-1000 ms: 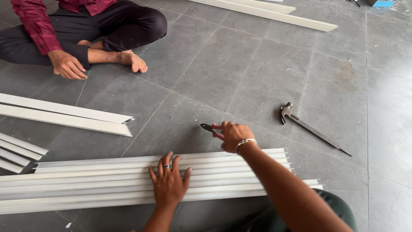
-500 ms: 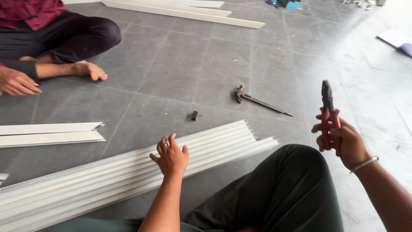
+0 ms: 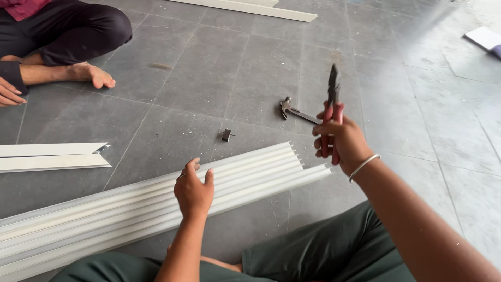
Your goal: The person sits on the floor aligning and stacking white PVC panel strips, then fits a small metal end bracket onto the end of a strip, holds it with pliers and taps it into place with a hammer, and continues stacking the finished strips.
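Note:
My right hand [image 3: 339, 143] is raised above the floor, shut on red-handled pliers [image 3: 332, 104] whose dark jaws point up. My left hand [image 3: 193, 190] hovers with spread fingers just over a bundle of long white ribbed strips [image 3: 130, 209] that lies on the grey tiled floor in front of my knees. A small dark metal piece [image 3: 226, 135] sits on the floor just beyond the strips. A claw hammer [image 3: 295, 109] lies behind the pliers, partly hidden by my right hand.
Another person sits at the top left, a bare foot [image 3: 94, 75] and a hand [image 3: 10, 94] in view. Two white strips [image 3: 52, 155] lie at the left. More white strips [image 3: 250, 8] lie at the far top. A white flat object [image 3: 482, 37] is at the far right.
My right hand lifted the pliers from the floor by the strips and swung them up to the right. My left hand came up off the strips. The view turned right.

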